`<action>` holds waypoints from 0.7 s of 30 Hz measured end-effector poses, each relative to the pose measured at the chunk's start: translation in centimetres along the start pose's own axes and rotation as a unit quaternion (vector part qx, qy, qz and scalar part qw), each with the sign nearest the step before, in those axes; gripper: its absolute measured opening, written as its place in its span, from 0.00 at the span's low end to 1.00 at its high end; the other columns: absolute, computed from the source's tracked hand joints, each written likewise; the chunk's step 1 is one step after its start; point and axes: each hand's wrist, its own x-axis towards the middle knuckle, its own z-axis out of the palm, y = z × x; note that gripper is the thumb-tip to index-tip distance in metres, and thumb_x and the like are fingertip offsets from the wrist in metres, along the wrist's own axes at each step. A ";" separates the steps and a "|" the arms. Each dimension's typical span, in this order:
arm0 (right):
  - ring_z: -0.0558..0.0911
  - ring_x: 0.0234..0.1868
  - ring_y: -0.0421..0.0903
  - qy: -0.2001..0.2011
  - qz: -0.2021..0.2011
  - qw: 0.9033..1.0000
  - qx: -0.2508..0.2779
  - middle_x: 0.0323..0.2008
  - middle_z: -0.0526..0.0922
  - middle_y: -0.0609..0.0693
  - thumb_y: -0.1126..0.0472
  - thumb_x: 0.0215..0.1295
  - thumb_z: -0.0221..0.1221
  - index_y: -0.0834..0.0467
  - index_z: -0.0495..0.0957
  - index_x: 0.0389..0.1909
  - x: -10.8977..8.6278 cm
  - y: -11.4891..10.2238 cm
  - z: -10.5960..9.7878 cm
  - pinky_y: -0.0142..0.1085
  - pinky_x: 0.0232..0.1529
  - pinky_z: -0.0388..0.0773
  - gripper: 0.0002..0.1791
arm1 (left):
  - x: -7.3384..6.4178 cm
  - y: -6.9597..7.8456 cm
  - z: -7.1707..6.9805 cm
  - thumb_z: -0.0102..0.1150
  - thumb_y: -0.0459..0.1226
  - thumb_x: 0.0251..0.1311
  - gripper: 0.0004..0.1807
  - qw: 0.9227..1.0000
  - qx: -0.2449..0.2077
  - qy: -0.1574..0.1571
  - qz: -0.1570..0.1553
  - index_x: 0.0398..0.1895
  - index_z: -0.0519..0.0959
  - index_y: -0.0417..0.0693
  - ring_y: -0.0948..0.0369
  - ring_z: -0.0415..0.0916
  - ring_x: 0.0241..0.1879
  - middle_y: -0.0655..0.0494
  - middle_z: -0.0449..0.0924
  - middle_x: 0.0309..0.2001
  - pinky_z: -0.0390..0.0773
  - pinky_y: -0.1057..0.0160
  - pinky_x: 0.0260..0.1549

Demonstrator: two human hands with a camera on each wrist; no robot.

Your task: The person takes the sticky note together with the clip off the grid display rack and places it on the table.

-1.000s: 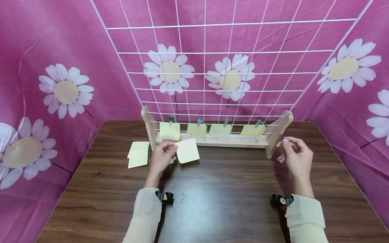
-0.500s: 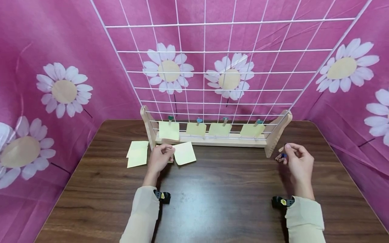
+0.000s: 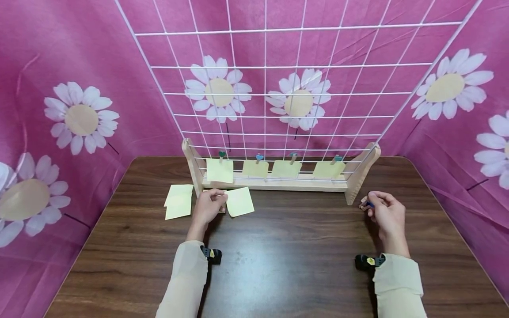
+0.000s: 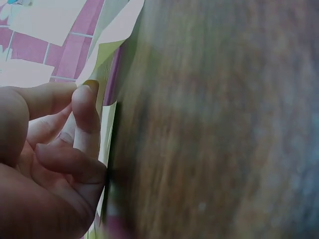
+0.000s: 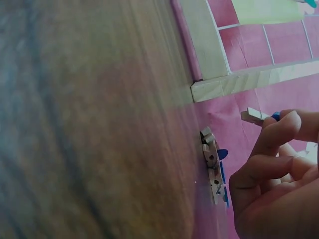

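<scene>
Left hand [image 3: 208, 206] pinches square pale-yellow paper [image 3: 240, 202] | right hand [image 3: 389, 216] pinches blue-topped wooden clip [image 5: 254, 116] | likely pickup; next: clip toward left fingertips [image 4: 84, 107]

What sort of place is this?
Probably a small makeshift recording booth, though the frames can't confirm it: daisy-print pink cloth hangs behind and on both sides of a wood-grain table, with a white wire grid holding clipped yellow notes.

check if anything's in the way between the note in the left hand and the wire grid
Partly: a low wooden bar runs along the foot of the wire grid, beyond the held note, and four clipped notes cover spots low on it. Nothing visible stands between the held note and the wire grid higher up.
</scene>
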 end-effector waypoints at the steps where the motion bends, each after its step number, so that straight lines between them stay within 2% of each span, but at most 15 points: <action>1: 0.71 0.10 0.35 -0.003 0.002 1.000 -0.001 0.18 0.82 0.39 0.60 0.65 0.56 0.55 0.74 0.36 0.1 0.1 0.0 0.27 0.10 0.63 0.03 | 0.0 0.0 0.0 0.59 0.38 0.58 0.11 1.000 0.000 -0.001 -0.002 0.42 0.81 0.43 0.60 0.77 0.18 0.47 0.84 0.30 0.73 0.67 0.27; 7: 0.73 0.11 0.34 -0.007 0.029 0.999 -0.013 0.18 0.81 0.38 0.59 0.65 0.56 0.53 0.75 0.36 0.7 0.5 -0.5 0.27 0.11 0.65 0.02 | 0.2 -0.1 -0.2 0.61 0.40 0.57 0.11 1.000 0.023 0.012 -0.006 0.40 0.82 0.45 0.61 0.78 0.18 0.49 0.85 0.29 0.73 0.67 0.31; 15: 0.76 0.14 0.34 -0.037 0.039 0.997 -0.047 0.20 0.80 0.37 0.58 0.66 0.55 0.54 0.74 0.37 1.2 1.0 -0.8 0.27 0.12 0.67 0.04 | 0.4 -0.4 -0.3 0.62 0.39 0.55 0.09 0.998 0.043 0.034 -0.015 0.36 0.82 0.43 0.62 0.73 0.13 0.51 0.83 0.25 0.72 0.68 0.19; 21: 0.76 0.14 0.34 -0.043 0.047 0.995 -0.073 0.20 0.79 0.38 0.59 0.67 0.53 0.56 0.74 0.37 1.3 1.1 -0.9 0.28 0.12 0.68 0.05 | 0.5 -0.5 -0.3 0.63 0.40 0.54 0.09 0.998 0.049 0.034 -0.019 0.33 0.83 0.43 0.63 0.74 0.14 0.51 0.83 0.25 0.73 0.68 0.20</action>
